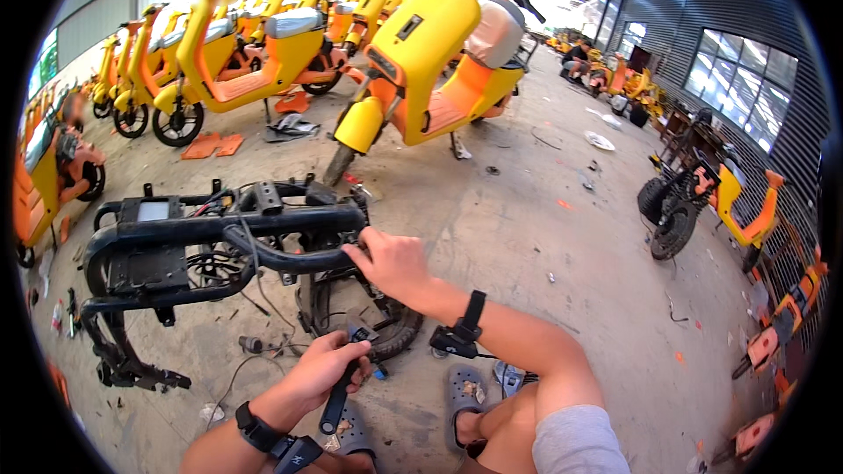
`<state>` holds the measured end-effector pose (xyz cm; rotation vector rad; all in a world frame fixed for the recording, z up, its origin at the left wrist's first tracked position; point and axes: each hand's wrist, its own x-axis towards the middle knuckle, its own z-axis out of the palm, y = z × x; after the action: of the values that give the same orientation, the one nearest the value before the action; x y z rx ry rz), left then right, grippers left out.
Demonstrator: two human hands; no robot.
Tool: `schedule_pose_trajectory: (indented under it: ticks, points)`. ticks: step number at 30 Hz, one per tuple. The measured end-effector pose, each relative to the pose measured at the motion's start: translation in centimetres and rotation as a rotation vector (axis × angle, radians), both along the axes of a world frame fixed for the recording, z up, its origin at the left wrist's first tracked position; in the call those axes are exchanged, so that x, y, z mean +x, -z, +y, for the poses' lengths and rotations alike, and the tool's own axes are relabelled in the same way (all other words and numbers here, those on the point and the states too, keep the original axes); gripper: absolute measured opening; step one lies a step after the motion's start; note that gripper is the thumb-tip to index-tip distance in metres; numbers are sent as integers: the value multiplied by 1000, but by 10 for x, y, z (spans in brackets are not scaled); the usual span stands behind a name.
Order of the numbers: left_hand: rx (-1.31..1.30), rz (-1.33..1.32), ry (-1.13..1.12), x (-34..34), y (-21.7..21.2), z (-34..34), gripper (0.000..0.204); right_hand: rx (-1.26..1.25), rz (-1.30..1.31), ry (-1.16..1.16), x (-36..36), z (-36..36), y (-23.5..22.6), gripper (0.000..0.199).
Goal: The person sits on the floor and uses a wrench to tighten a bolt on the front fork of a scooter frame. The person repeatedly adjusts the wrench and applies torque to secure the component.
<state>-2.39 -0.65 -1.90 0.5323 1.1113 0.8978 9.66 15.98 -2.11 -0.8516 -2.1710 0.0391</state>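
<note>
Fingers of the right hand point(392, 261) wrap the heavy, stiff black frame point(219, 241); the left hand point(327, 367) grips a black tool point(339, 395) tight.

The stripped scooter frame point(176, 246) in front of me is bare black tubing, lying on its side on the concrete floor, with loose cables spilling out of its middle and a small grey panel set in a black plate near its upper left. A black tyre point(391, 329) shows beneath its right end. The tool point(338, 399) I hold is a dark, long-handled wrench, angled down below the frame, just beside the tyre.
</note>
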Motion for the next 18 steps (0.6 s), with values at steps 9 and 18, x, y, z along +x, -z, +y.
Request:
schedule_pose_trajectory:
  ticks: [9, 18]
  points:
    - [5, -7, 9, 2, 3, 0, 15, -19, -62, 25, -2, 4, 7, 36]
    - [-13, 8, 6, 2, 2, 1, 14, 35, -81, 8, -1, 8, 13, 33]
